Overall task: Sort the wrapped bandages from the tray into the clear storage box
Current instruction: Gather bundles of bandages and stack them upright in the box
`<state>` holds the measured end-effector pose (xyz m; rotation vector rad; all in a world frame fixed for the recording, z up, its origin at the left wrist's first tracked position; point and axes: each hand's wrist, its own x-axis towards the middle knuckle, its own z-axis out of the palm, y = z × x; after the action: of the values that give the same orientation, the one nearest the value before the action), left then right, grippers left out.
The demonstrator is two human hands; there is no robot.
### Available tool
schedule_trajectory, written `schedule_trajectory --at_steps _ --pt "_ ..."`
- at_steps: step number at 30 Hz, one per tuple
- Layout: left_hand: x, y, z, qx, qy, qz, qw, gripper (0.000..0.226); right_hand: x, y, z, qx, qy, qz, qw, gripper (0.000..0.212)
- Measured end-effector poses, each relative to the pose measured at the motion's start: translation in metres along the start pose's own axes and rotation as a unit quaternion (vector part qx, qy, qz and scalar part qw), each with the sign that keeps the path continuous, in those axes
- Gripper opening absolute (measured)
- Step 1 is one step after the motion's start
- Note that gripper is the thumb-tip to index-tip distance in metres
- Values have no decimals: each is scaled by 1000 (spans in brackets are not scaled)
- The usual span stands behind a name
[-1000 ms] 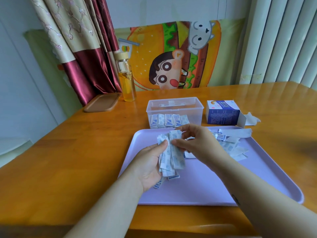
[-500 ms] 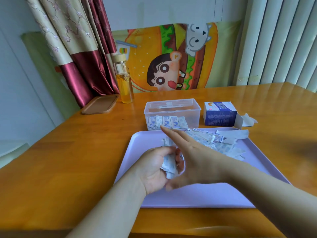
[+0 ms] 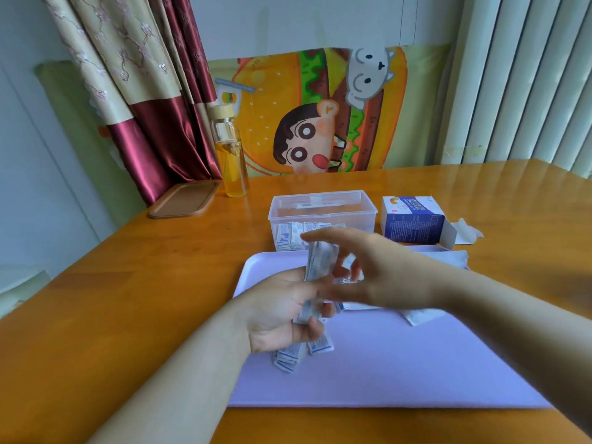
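Left hand (image 3: 282,312) fingers clamped round a bundle of wrapped bandages (image 3: 320,261) above the tray (image 3: 416,363), likely gathered for one trip. Right hand (image 3: 378,270) fingers apart over the bundle's top, probably squaring it. Clear storage box (image 3: 323,203) just behind, part-filled.

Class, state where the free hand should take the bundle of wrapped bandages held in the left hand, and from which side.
I would pinch the bundle of wrapped bandages at its upper ends, coming from above. The left hand wraps its middle and the lower ends hang near the tray, so only the upright top stands free.
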<state>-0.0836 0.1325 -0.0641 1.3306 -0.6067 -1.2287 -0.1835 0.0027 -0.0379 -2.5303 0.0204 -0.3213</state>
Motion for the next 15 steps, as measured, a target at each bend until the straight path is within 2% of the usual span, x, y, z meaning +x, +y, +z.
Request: schedule_trajectory --at_steps 2,4,9,13,15 --pt "4 7 -5 12 0 3 1000 15 10 0 -12 -1 26 9 1000 44" --pt "10 15 -8 25 8 13 1000 13 18 0 -21 32 43 17 998 33" --pt "26 38 -8 108 54 107 987 15 44 3 -41 40 94 14 995 21" --pt "45 58 -10 227 119 210 943 15 67 10 -58 5 142 18 990 17" --pt "55 70 -13 264 127 245 924 15 77 13 -66 16 156 12 988 26"
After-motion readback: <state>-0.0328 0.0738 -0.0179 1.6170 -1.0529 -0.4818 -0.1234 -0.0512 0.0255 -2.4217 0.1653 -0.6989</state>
